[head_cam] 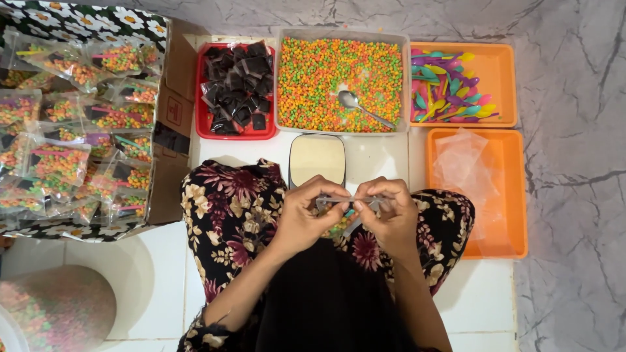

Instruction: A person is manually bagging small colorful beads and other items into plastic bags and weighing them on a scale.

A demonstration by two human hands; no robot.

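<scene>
Both hands, left hand [306, 212] and right hand [389, 212], are pinching a small clear bag [345, 203] of coloured pellets, fingers closed along its top edge, just below the scale [317, 159]. Above the scale a clear tub [341, 34] is holding pellets and a spoon [362, 107]. Left of it a red tray [199, 98] is carrying dark packets; further left, filled bags [72, 130] are lying piled in a box [171, 98]. To the right, orange trays are holding coloured spoons [447, 85] and empty bags [466, 163].
</scene>
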